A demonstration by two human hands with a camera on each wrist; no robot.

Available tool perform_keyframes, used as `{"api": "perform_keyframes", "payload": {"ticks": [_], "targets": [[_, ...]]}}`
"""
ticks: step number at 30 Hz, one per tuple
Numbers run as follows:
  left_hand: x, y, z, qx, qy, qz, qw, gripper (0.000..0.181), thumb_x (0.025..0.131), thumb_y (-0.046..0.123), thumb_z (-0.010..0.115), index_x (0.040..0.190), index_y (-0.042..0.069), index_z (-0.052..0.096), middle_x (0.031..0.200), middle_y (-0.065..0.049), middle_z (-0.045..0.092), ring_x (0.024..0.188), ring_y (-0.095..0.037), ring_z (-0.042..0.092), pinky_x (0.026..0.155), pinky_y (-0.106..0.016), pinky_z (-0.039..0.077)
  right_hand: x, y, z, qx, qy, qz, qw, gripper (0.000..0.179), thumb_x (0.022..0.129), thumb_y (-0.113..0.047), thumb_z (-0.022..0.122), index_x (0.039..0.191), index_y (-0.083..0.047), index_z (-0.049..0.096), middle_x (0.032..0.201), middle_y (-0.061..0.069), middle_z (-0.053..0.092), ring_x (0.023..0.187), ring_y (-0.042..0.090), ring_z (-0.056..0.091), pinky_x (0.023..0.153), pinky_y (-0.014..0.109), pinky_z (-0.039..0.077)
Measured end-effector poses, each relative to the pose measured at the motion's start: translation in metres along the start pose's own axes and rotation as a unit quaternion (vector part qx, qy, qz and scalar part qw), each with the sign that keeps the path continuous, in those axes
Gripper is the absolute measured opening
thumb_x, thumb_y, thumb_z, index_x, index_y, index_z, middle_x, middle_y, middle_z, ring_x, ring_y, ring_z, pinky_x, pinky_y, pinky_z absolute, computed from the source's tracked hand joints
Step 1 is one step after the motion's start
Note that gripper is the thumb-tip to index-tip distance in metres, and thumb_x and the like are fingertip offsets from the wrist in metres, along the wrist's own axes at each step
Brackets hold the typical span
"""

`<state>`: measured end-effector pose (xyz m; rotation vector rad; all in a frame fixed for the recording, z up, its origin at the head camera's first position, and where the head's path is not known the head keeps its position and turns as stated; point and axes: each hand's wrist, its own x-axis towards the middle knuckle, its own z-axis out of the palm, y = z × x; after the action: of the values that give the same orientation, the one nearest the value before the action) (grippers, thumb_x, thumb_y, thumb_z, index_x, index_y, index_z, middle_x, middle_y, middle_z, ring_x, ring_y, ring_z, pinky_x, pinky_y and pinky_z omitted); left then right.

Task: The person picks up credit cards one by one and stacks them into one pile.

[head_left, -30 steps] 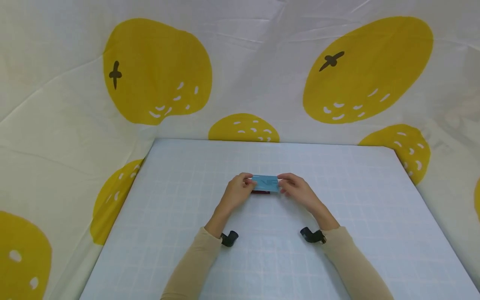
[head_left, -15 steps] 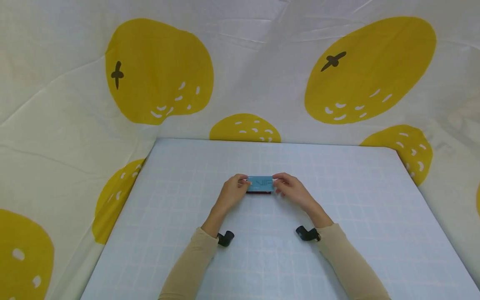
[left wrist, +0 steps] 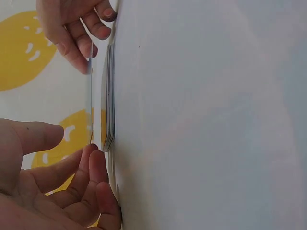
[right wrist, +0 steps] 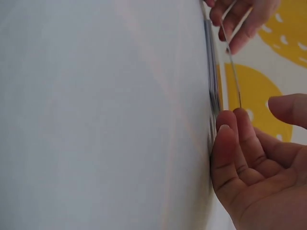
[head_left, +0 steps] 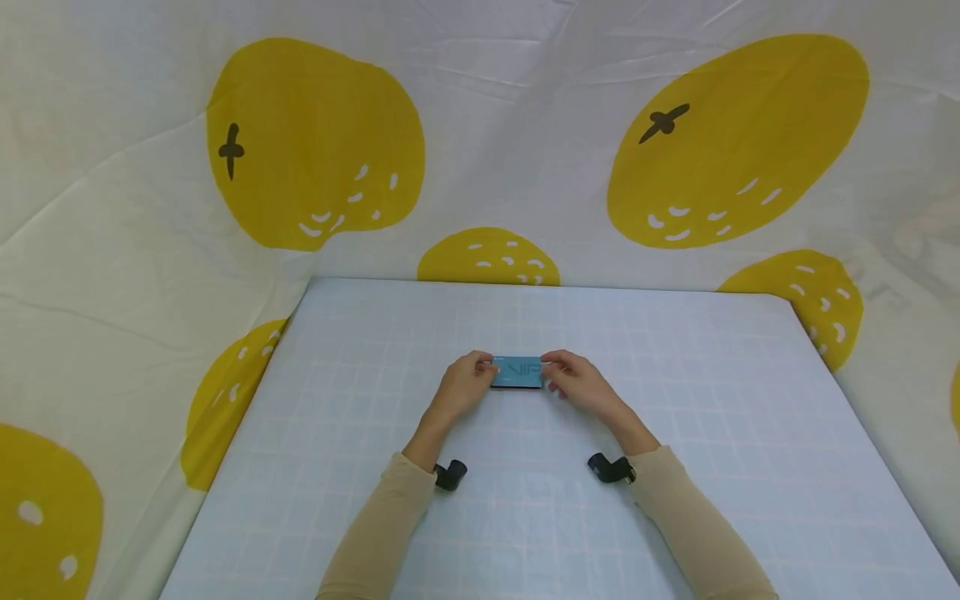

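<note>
A light blue card (head_left: 517, 372) marked "VIP" spans the two hands near the table's middle. My left hand (head_left: 461, 389) holds its left end with curved fingers, the thumb lying over the edge in the head view. Fingertips of my right hand (head_left: 587, 388) hold the other end. Both wrist views show the card edge-on, its ends at the fingertips, with the thumbs standing apart from it. Just beneath lies a stack of cards (left wrist: 110, 96) on the table, with a gap under the held card. From above, the held card hides most of this stack.
A pale checked cloth covers the table (head_left: 517, 508). Behind and beside it hangs a white curtain (head_left: 517, 150) with large yellow fruit prints. Each wrist wears a small black camera (head_left: 451, 475).
Both hands and the blue card have shifted slightly left and nearer the stack. Less of the stack's dark front edge now shows beneath the card.
</note>
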<state>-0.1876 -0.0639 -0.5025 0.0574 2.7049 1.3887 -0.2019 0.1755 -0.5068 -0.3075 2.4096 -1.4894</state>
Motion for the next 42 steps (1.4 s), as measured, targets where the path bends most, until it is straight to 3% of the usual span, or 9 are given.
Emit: {"api": "perform_keyframes", "payload": {"ticks": [7, 27, 42], "targets": [[-0.0011, 0.0001, 0.0022, 0.002, -0.012, -0.021, 0.9997, 0.035, 0.100, 0.024, 0.060, 0.128, 0.002, 0.064, 0.115, -0.011, 0.067, 0.110, -0.026, 0.061, 0.094, -0.044, 0.049, 0.0025, 0.0035, 0.0010, -0.023, -0.010, 0.016, 0.9996, 0.036, 0.104, -0.025, 0.055, 0.132, -0.002, 0.058, 0.103, 0.009, 0.067, 0.086, 0.022, 0.062, 0.072, 0.034, 0.052], [-0.0008, -0.0023, 0.0014, 0.002, -0.027, -0.019, 0.9994, 0.036, 0.102, 0.025, 0.055, 0.129, 0.004, 0.063, 0.118, -0.010, 0.067, 0.112, -0.026, 0.061, 0.093, -0.045, 0.049, 0.0045, 0.0008, 0.0033, -0.062, -0.020, 0.027, 0.9975, 0.038, 0.104, -0.026, 0.055, 0.134, -0.002, 0.057, 0.096, 0.007, 0.064, 0.083, 0.021, 0.056, 0.072, 0.034, 0.046], [0.0019, -0.0069, 0.0008, -0.002, -0.026, -0.017, 0.9995, 0.037, 0.101, 0.027, 0.058, 0.129, 0.004, 0.063, 0.116, -0.008, 0.066, 0.109, -0.024, 0.061, 0.092, -0.044, 0.050, 0.0038, -0.0004, 0.0038, -0.061, -0.022, 0.034, 0.9973, 0.041, 0.103, -0.026, 0.057, 0.137, -0.004, 0.055, 0.102, 0.007, 0.064, 0.087, 0.021, 0.057, 0.077, 0.034, 0.047]]}}
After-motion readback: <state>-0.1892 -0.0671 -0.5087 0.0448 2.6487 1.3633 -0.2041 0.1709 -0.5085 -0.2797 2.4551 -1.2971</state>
